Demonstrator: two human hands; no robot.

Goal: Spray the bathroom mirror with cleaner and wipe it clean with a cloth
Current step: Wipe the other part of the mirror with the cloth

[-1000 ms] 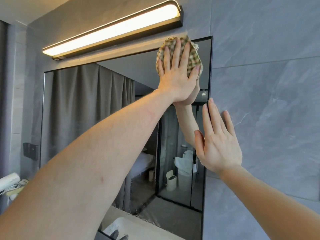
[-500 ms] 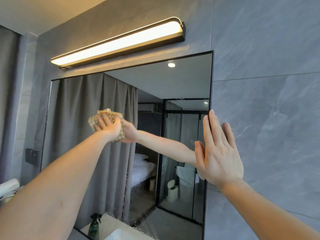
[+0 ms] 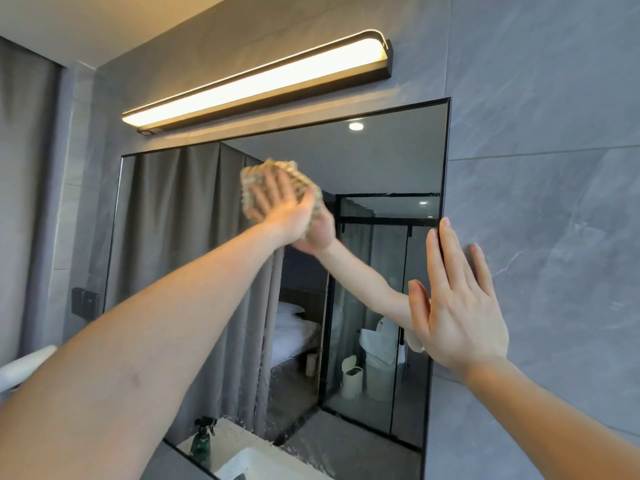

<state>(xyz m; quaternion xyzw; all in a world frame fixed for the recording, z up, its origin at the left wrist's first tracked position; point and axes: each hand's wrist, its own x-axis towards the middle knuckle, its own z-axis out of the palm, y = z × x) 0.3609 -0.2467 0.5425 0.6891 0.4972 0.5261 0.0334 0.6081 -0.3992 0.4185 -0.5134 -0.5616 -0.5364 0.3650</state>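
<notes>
The checked cloth [image 3: 282, 188] is pressed flat against the upper middle of the mirror [image 3: 381, 168] by the left hand [image 3: 284, 209], fingers spread over it. The right hand [image 3: 457, 306] lies flat, fingers straight, across the mirror's right edge and the grey wall tile [image 3: 554, 237]. A green spray bottle [image 3: 201, 443] shows reflected at the mirror's lower left.

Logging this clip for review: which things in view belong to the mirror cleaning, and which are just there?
Job:
- mirror
- cloth, pressed to the glass under the left hand
- right hand, flat on the mirror's edge and wall
- spray bottle, seen as a reflection

Just there:
- lamp
- wall switch
- tiled wall
</notes>
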